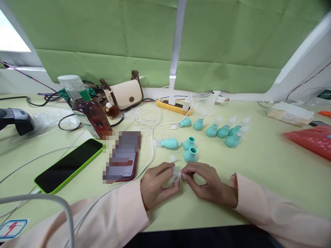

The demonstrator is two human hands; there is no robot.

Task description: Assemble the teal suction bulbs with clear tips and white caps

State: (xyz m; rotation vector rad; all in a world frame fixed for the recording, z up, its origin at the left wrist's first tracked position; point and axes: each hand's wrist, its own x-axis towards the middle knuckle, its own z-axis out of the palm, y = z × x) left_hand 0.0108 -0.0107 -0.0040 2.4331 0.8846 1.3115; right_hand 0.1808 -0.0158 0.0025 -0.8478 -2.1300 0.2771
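Observation:
Between the fingers of my left hand (pixel 160 184) is a clear, round plastic piece (pixel 175 175), its ring-like opening showing. My right hand (pixel 207 182) pinches the narrow right end of that same piece. Just beyond my hands lies a small white cone-shaped tip (pixel 174 158). Two teal bulbs with open necks, one nearer (pixel 190 155) and one farther (pixel 188 143), stand behind my fingers. A teal cylindrical part (pixel 169 143) with clear ends lies to their left. Farther back are several teal bulbs with clear tips (pixel 211 130); one (pixel 185 122) lies on its side.
On the left are a green-edged phone (pixel 69 165), a second phone (pixel 124 156), white cables and a bottle (pixel 90 115). A cream bag (pixel 126 94) and a yellow power strip (pixel 173 106) are at the back. A red plastic package (pixel 310 139) lies at right.

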